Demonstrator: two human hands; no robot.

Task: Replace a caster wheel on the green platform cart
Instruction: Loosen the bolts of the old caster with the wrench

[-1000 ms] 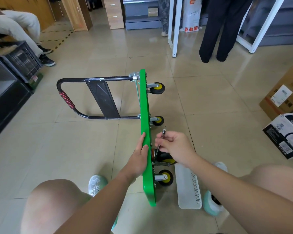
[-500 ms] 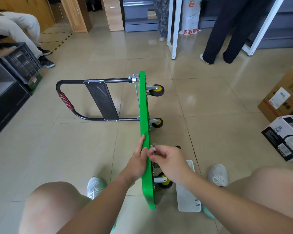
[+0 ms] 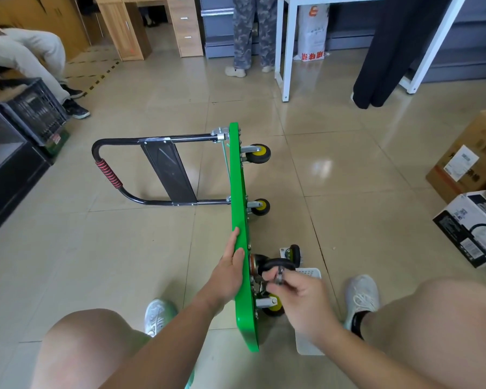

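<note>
Green platform cart stands on its long edge at centre frame, black handle splayed on the floor centre-left as a prop, wheels facing right. Left hand, lower centre, lies flat on the deck w/ fingers straight & together, prob. steadying it. Just right, right hand pinches a small metal piece (blurred; tool or nut unclear) at a black caster. Loose caster & white tray sit on the floor beside, within reach

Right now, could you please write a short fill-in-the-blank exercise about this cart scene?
1. The left hand presses flat against the ____ cart.
2. The black handle has a ____ wrap.
3. The right hand pinches a small metal tool; the white tray lies on the ____.
Missing: green, red, floor.
</note>
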